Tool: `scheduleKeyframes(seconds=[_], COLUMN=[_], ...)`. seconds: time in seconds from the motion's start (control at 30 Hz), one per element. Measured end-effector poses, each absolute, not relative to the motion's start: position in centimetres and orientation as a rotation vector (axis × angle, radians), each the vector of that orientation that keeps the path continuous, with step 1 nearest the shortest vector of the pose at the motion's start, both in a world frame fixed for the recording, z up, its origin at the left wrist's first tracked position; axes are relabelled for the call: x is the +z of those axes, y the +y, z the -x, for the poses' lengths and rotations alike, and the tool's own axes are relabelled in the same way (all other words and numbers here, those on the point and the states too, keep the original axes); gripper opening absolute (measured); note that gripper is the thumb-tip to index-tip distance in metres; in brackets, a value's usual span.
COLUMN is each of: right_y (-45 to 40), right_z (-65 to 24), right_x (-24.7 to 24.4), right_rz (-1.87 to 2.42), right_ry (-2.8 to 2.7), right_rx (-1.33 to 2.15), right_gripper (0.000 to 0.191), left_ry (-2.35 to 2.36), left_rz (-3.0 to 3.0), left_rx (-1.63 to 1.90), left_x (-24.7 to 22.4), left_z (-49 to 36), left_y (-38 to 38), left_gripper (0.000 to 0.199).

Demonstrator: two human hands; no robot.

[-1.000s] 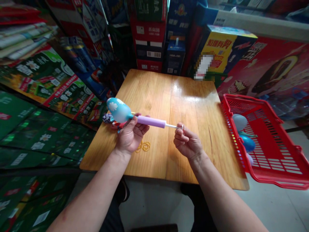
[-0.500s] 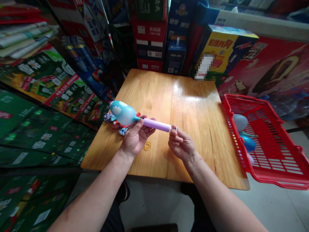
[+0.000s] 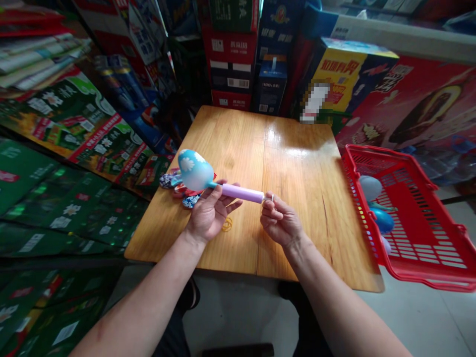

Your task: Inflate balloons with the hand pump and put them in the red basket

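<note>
A purple hand pump (image 3: 242, 193) lies level between my two hands over the table. On its left end sits a partly inflated blue balloon (image 3: 196, 171) with white flowers. My left hand (image 3: 210, 210) is closed, its thumb pinching the balloon's neck onto the pump's nozzle. With curled fingers my right hand (image 3: 279, 218) grips the ring handle at the pump's other end, pushed close to the barrel. Patterned cloth-like pieces (image 3: 171, 179) lie behind the balloon, partly hidden by it. Yellow rubber bands (image 3: 227, 224) rest on the table beside my left hand.
The wooden table (image 3: 297, 198) fills the middle. At its right stands a red basket (image 3: 424, 233) holding a pale balloon (image 3: 371, 188) and a blue balloon (image 3: 383, 219). Green cartons (image 3: 70, 208) are stacked along the left, and more boxes (image 3: 232, 69) stand behind the table.
The balloon has swung slightly right and up, looking rounder. Both hands have shifted a little right with the pump. The basket and table items are unchanged.
</note>
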State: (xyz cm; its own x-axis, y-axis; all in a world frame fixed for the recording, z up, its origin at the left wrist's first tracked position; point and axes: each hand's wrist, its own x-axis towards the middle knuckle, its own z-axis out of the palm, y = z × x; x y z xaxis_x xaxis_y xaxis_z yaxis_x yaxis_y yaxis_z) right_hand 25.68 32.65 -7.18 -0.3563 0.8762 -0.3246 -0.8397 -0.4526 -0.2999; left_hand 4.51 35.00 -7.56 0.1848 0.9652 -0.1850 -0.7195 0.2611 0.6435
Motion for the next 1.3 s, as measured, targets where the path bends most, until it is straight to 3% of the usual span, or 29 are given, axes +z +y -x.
scheduleKeyframes(seconds=[0.47, 0.83, 1.17, 1.3], right_y=[33.3, 33.0, 33.5, 33.1], right_z=[-27.6, -25.7, -27.4, -26.8], right_x=[-5.9, -7.0, -5.7, -5.8], right_rz=[0.565, 0.597, 0.597, 0.605], right_ry=[-0.125, -0.100, -0.129, -0.153], right_rx=[1.915, 1.980, 1.935, 1.927], right_gripper=[0.006, 0.015, 0.006, 0.006], left_ry=[0.684, 0.669, 0.693, 0.695], left_rz=[-0.432, -0.426, -0.440, -0.476], left_rx=[1.428, 1.280, 1.443, 1.332], left_x=[-7.0, -7.6, -6.8, -7.0], left_z=[-3.4, -5.2, -2.8, -3.6], left_y=[36.4, 34.7, 36.7, 35.7], left_gripper=[0.023, 0.022, 0.023, 0.028])
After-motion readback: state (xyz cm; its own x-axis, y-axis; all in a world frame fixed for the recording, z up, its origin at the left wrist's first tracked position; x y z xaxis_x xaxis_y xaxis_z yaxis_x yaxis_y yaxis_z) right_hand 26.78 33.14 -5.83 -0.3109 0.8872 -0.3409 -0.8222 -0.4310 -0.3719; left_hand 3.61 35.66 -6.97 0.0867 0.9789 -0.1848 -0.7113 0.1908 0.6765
